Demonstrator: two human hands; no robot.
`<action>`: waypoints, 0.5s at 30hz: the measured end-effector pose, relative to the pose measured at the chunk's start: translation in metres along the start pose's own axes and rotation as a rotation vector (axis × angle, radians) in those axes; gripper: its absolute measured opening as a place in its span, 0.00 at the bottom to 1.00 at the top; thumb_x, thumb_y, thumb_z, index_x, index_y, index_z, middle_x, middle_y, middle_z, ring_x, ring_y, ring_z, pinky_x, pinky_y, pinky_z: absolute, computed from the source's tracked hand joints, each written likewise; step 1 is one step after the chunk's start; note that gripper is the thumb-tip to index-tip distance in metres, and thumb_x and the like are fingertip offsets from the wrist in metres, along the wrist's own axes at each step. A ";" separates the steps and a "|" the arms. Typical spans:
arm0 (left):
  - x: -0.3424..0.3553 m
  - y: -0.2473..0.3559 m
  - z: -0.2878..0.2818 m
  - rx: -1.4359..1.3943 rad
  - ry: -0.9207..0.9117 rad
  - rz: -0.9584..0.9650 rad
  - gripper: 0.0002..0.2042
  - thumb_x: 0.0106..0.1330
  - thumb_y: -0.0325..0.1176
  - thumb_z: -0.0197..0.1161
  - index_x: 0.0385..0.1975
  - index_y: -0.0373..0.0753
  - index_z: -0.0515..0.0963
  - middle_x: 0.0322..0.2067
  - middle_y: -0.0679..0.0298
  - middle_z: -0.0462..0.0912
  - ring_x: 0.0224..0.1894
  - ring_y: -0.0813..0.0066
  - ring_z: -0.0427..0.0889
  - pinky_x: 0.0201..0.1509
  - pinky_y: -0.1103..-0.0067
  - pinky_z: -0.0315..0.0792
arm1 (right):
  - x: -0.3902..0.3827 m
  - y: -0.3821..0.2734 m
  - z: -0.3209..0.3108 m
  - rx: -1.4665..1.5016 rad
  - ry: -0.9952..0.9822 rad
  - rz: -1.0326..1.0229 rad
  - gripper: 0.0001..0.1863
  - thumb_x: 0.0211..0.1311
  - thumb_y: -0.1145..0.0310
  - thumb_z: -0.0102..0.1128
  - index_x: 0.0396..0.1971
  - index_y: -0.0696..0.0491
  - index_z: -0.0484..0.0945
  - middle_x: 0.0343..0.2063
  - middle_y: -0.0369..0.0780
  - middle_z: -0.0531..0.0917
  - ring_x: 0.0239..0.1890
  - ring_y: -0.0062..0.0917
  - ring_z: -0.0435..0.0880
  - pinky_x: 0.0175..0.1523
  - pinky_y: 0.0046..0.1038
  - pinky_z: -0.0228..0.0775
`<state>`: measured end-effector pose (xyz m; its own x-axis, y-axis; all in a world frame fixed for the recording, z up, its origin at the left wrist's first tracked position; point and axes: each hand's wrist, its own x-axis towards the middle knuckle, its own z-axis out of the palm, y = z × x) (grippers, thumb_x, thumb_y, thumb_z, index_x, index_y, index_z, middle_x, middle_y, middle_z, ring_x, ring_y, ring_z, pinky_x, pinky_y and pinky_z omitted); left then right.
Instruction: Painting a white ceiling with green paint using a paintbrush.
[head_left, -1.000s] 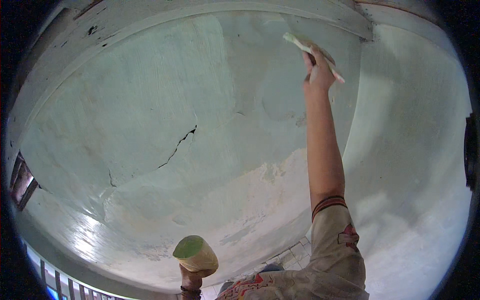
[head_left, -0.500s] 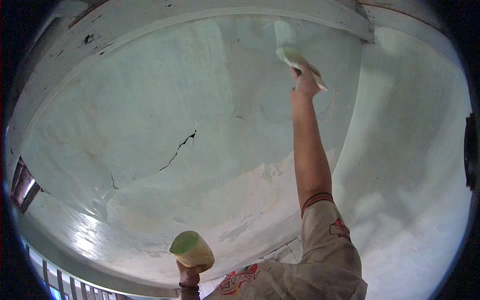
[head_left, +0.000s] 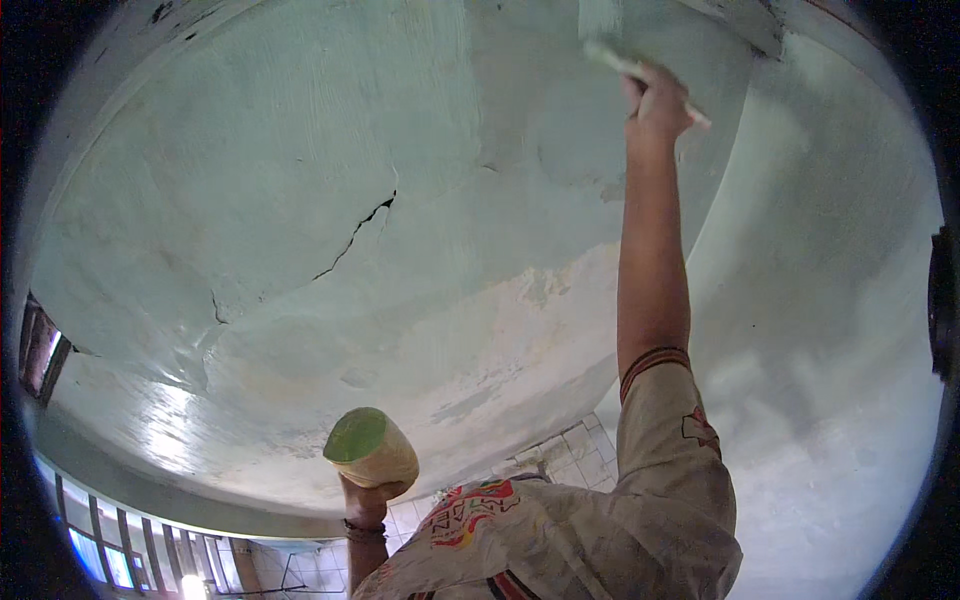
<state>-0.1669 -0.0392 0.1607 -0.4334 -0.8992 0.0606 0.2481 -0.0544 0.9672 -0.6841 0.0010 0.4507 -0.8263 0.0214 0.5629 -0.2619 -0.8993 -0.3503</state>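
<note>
My right arm reaches up along the pale green wall (head_left: pixel 250 150). At its end my right hand (head_left: pixel 660 103) is closed round the handle of a paintbrush (head_left: pixel 610 58), which motion blurs. The bristles point up and left, at the lower end of a fresh lighter green stroke (head_left: pixel 600 18); whether they touch the wall I cannot tell. Low in the view, my left hand (head_left: pixel 364 498) grips a yellowish, tub-like container (head_left: pixel 392 458) from below. It is tilted, its mouth facing up and left, and green paint (head_left: pixel 357 434) shows inside.
A dark crack (head_left: pixel 356 236) runs across the wall, with patches of peeling paint (head_left: pixel 540 285) lower down. Another wall (head_left: pixel 830 230) meets it at the right. Railing bars (head_left: pixel 125 545) stand at the lower left, and white tiles (head_left: pixel 575 455) show below.
My view has shifted, so the wall sits higher in the picture. The brush has slid a little down and right along the stroke. Both hands keep their holds.
</note>
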 end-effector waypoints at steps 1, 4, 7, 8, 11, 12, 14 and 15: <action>0.000 0.000 -0.001 -0.132 -0.012 -0.016 0.39 0.29 0.25 0.69 0.52 0.39 0.65 0.45 0.62 0.73 0.48 0.65 0.74 0.51 0.67 0.72 | 0.005 0.000 0.019 0.081 0.097 -0.110 0.15 0.46 0.82 0.57 0.36 0.70 0.68 0.36 0.46 0.76 0.38 0.32 0.79 0.45 0.28 0.76; 0.008 -0.014 -0.006 -0.075 0.034 -0.024 0.39 0.29 0.26 0.69 0.52 0.38 0.65 0.45 0.62 0.73 0.47 0.65 0.74 0.49 0.67 0.73 | 0.039 -0.014 0.054 0.115 0.136 -0.234 0.10 0.51 0.78 0.56 0.33 0.64 0.69 0.37 0.45 0.74 0.38 0.29 0.77 0.42 0.27 0.75; 0.012 -0.035 -0.029 -0.142 0.052 -0.054 0.39 0.33 0.28 0.73 0.52 0.38 0.64 0.47 0.61 0.71 0.49 0.65 0.72 0.50 0.67 0.72 | 0.041 0.033 -0.018 -0.075 -0.025 -0.221 0.11 0.53 0.77 0.56 0.36 0.62 0.69 0.38 0.44 0.74 0.39 0.28 0.77 0.42 0.27 0.73; 0.007 -0.035 -0.024 -0.188 0.092 -0.058 0.38 0.34 0.28 0.73 0.52 0.38 0.64 0.48 0.61 0.70 0.50 0.65 0.71 0.50 0.67 0.72 | 0.025 0.054 -0.047 -0.143 -0.121 -0.163 0.08 0.51 0.76 0.57 0.32 0.61 0.73 0.35 0.41 0.78 0.38 0.27 0.78 0.38 0.26 0.72; 0.005 -0.036 -0.043 0.059 -0.094 0.028 0.40 0.50 0.52 0.66 0.59 0.40 0.53 0.53 0.55 0.64 0.51 0.55 0.71 0.46 0.61 0.76 | -0.157 0.102 -0.109 0.032 0.325 0.225 0.09 0.55 0.71 0.58 0.35 0.57 0.72 0.36 0.38 0.76 0.39 0.25 0.75 0.45 0.30 0.69; 0.005 -0.034 -0.039 0.055 -0.101 0.020 0.40 0.50 0.52 0.66 0.59 0.40 0.53 0.53 0.55 0.64 0.51 0.55 0.71 0.46 0.61 0.76 | -0.197 0.117 -0.165 -0.097 0.339 0.204 0.11 0.53 0.71 0.59 0.35 0.57 0.71 0.38 0.41 0.76 0.44 0.28 0.75 0.48 0.34 0.68; 0.007 -0.027 -0.033 0.026 -0.168 0.007 0.40 0.48 0.46 0.69 0.58 0.39 0.55 0.52 0.55 0.65 0.51 0.55 0.71 0.46 0.62 0.77 | -0.235 0.136 -0.244 -0.239 0.610 0.521 0.12 0.51 0.73 0.59 0.35 0.58 0.71 0.37 0.42 0.77 0.42 0.30 0.75 0.49 0.37 0.68; 0.005 -0.026 -0.036 0.029 -0.166 0.003 0.40 0.48 0.46 0.69 0.58 0.39 0.55 0.52 0.55 0.65 0.51 0.55 0.71 0.46 0.62 0.77 | -0.247 0.134 -0.255 -0.470 0.737 0.636 0.12 0.50 0.73 0.60 0.36 0.58 0.72 0.36 0.40 0.77 0.41 0.31 0.76 0.49 0.39 0.67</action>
<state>-0.1442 -0.0578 0.1269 -0.5709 -0.8148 0.1010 0.2253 -0.0372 0.9736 -0.6425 -0.0134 0.0735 -0.9339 0.0083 -0.3574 0.2856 -0.5840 -0.7598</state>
